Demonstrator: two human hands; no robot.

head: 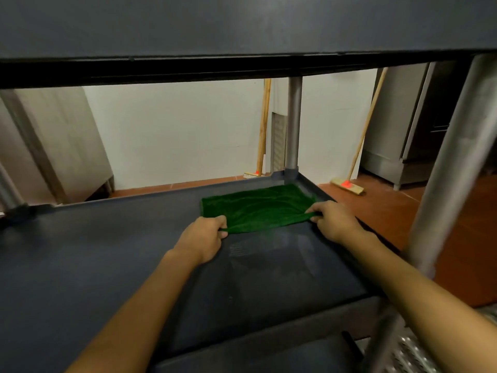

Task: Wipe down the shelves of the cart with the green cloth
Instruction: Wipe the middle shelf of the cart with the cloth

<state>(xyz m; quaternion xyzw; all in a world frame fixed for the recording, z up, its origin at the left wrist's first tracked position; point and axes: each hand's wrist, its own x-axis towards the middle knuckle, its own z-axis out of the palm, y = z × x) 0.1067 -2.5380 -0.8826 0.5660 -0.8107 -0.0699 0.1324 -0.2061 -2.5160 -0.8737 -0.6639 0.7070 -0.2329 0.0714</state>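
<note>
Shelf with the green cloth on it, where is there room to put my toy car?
The shelf is bare on its whole left side, from the left hand to the left rim. The patch between the two forearms is bare too. The far right corner is crowded: the green cloth lies there, held by the left hand and the right hand.

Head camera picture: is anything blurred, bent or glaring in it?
Head view: green cloth, left hand and right hand fairly sharp. Head view: upper shelf near the lens dark and soft. Head view: wide-angle bending tilts the right post. Head view: pale sheen on the lower shelf.
</note>
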